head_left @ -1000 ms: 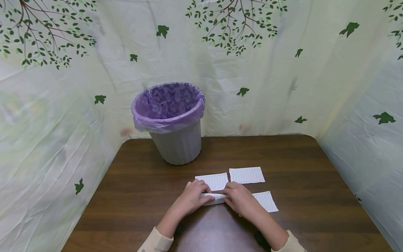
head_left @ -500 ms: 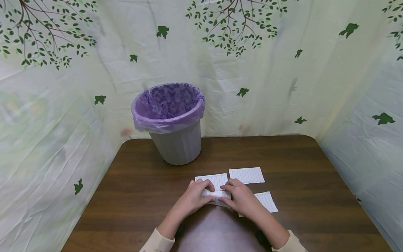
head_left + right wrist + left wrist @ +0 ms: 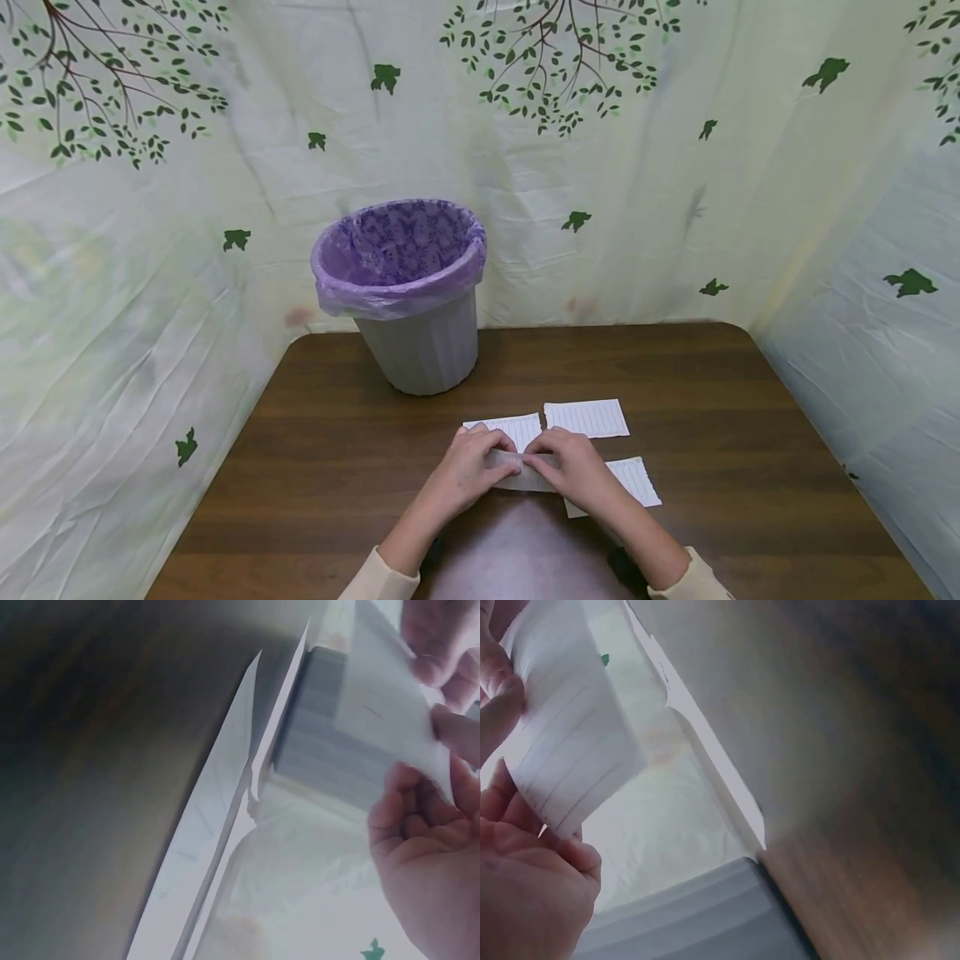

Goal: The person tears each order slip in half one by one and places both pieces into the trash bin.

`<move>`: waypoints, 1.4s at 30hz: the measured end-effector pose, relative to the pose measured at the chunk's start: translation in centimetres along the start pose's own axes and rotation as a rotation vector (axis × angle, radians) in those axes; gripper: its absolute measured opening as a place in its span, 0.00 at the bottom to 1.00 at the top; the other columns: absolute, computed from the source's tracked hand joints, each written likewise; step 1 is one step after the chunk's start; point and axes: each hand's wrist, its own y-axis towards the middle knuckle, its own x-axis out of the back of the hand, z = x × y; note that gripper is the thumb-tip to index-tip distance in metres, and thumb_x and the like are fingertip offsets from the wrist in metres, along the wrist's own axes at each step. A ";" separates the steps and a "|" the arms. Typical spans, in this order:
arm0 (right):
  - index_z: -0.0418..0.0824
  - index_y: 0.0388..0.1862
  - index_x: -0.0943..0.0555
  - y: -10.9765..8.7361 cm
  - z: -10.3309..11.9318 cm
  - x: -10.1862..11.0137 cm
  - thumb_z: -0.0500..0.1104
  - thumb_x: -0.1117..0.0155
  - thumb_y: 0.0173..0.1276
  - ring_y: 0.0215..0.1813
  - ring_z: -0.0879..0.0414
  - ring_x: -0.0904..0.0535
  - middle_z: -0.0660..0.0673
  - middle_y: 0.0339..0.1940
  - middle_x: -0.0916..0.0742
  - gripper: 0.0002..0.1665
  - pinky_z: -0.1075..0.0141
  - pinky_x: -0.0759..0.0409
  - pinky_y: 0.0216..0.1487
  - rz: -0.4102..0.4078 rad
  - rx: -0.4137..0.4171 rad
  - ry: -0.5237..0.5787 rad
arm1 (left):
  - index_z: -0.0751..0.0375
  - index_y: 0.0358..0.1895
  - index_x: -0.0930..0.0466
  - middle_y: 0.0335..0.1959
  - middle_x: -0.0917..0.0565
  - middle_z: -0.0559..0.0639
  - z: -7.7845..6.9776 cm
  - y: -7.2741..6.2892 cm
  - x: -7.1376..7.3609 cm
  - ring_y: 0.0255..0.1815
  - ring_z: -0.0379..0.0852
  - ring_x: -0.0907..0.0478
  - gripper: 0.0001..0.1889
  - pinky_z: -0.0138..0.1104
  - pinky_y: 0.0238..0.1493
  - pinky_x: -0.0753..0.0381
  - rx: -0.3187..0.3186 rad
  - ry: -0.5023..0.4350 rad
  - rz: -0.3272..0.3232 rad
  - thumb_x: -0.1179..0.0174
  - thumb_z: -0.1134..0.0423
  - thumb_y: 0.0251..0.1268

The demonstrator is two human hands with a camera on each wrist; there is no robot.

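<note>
A piece of lined paper (image 3: 534, 480) is held up near the front of the table, its shaded side towards the head camera. My left hand (image 3: 467, 468) pinches its upper edge between thumb and fingers. Close beside it, my right hand (image 3: 576, 467) pinches the same edge, thumb tips nearly meeting at the middle. Printed lines show on the paper (image 3: 577, 727) in the left wrist view. From the right wrist, the paper (image 3: 386, 712) appears as a mostly plain sheet between both hands.
Behind the hands lie two lined paper pieces, one at left (image 3: 517, 427) and one at right (image 3: 587, 418). Another torn piece (image 3: 636, 482) lies partly under the right forearm. A grey bin (image 3: 423, 350) with a purple liner (image 3: 401, 300) stands at the back left of the wooden table (image 3: 315, 467).
The fingers have shifted from spread along the paper to pinching near its middle, hands closer together. The paper has tilted up, its lined face turning away from the head camera.
</note>
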 end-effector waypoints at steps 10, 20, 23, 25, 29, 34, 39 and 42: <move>0.44 0.35 0.11 0.8 -0.1 1.4 0.34 0.21 0.63 0.37 0.62 0.15 0.53 0.32 0.10 0.06 0.69 0.16 0.42 -0.096 0.114 0.027 | 0.50 0.36 0.11 0.30 0.11 0.38 -0.8 1.0 0.9 0.34 0.36 0.26 0.06 0.32 0.42 0.34 -0.140 0.015 -0.148 0.23 0.60 0.59; 0.47 0.37 0.10 1.6 0.3 3.3 0.33 0.21 0.63 0.36 0.66 0.18 0.57 0.32 0.10 0.10 0.77 0.23 0.39 -0.137 0.121 0.096 | 0.53 0.36 0.10 0.30 0.11 0.40 -2.2 2.3 1.9 0.35 0.38 0.24 0.07 0.30 0.41 0.34 -0.202 -0.014 -0.243 0.21 0.63 0.57; 0.47 0.36 0.10 1.6 0.7 3.7 0.32 0.21 0.62 0.37 0.66 0.17 0.57 0.32 0.10 0.10 0.77 0.21 0.41 -0.141 0.107 0.099 | 0.53 0.37 0.10 0.30 0.11 0.40 -2.4 2.4 2.0 0.36 0.38 0.23 0.07 0.29 0.40 0.32 -0.206 -0.047 -0.256 0.21 0.64 0.57; 0.47 0.36 0.10 1.7 0.8 3.9 0.32 0.21 0.62 0.37 0.66 0.16 0.56 0.32 0.10 0.10 0.76 0.21 0.41 -0.143 0.100 0.104 | 0.54 0.36 0.10 0.30 0.11 0.40 -2.5 2.4 2.0 0.36 0.38 0.23 0.07 0.29 0.40 0.31 -0.206 -0.067 -0.261 0.21 0.65 0.57; 0.46 0.36 0.09 1.7 0.9 4.1 0.32 0.21 0.62 0.35 0.66 0.17 0.55 0.31 0.10 0.10 0.76 0.22 0.39 -0.149 0.089 0.125 | 0.53 0.36 0.10 0.30 0.11 0.40 -2.8 2.5 1.9 0.37 0.38 0.22 0.07 0.30 0.40 0.30 -0.200 -0.087 -0.271 0.21 0.64 0.57; 0.47 0.35 0.09 1.5 0.8 4.2 0.34 0.22 0.64 0.36 0.66 0.16 0.55 0.32 0.09 0.08 0.73 0.20 0.42 -0.136 0.044 0.168 | 0.51 0.36 0.09 0.30 0.12 0.39 -2.9 2.4 1.8 0.36 0.38 0.22 0.06 0.30 0.40 0.31 -0.192 -0.097 -0.280 0.21 0.64 0.58; 0.49 0.34 0.09 1.4 0.7 4.3 0.36 0.24 0.67 0.38 0.67 0.14 0.56 0.33 0.08 0.06 0.69 0.17 0.45 -0.090 -0.046 0.209 | 0.52 0.35 0.09 0.28 0.12 0.39 -2.9 2.4 1.5 0.36 0.38 0.22 0.06 0.29 0.39 0.32 -0.194 -0.096 -0.286 0.21 0.64 0.57; 0.49 0.35 0.08 1.4 0.8 4.4 0.37 0.24 0.68 0.39 0.68 0.14 0.56 0.34 0.07 0.05 0.67 0.16 0.46 -0.056 -0.090 0.228 | 0.52 0.34 0.09 0.27 0.12 0.39 -2.8 2.3 1.4 0.36 0.37 0.23 0.07 0.29 0.40 0.33 -0.188 -0.100 -0.286 0.20 0.65 0.56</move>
